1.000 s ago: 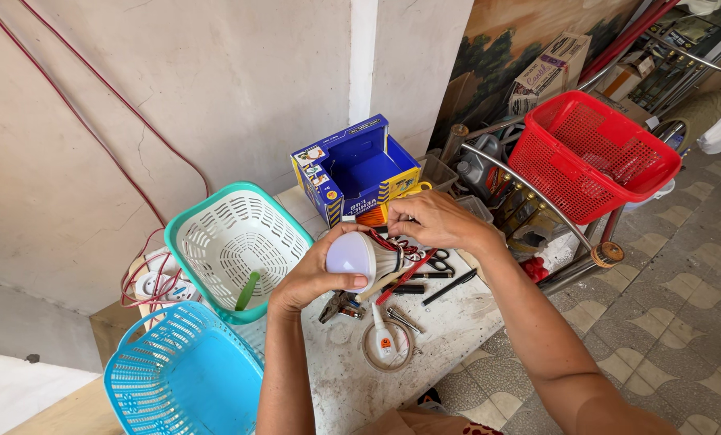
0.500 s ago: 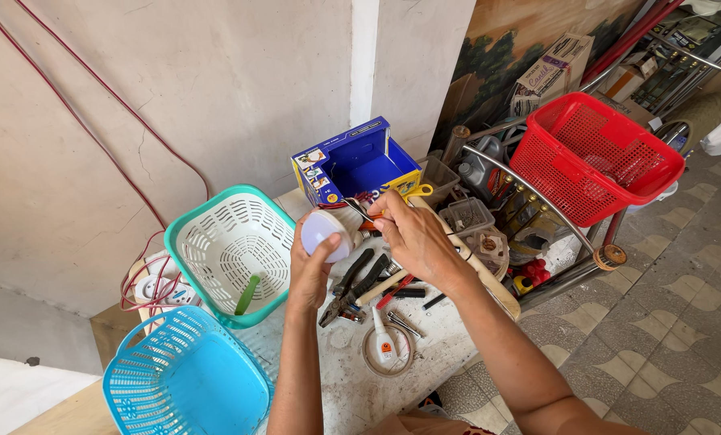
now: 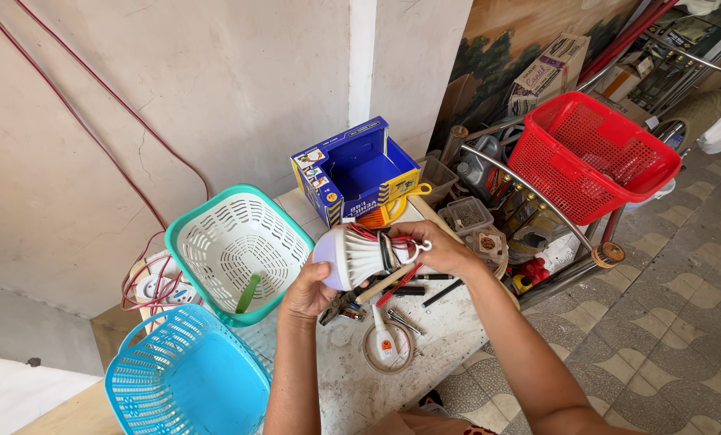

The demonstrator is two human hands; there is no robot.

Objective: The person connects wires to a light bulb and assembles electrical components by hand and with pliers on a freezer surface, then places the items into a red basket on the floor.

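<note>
Bulb (image 3: 352,256) showing pale lilac dome, white ribbed body, red wires. Teal basket (image 3: 235,246) and sky-blue basket (image 3: 184,379) showing slotted mesh. Red basket (image 3: 590,153) showing grid pattern. Box (image 3: 356,171) showing blue, yellow striped edge. Floor tiles (image 3: 683,322) showing grey-cream wavy pattern.

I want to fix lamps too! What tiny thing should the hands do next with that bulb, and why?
Probably tuck the red wires into the bulb. The left hand steadies its dome, the right hand pinches the open base end, and wires poke out there.

Three baskets (image 3: 239,242), one blue box (image 3: 356,173), one bulb (image 3: 360,254).
</note>
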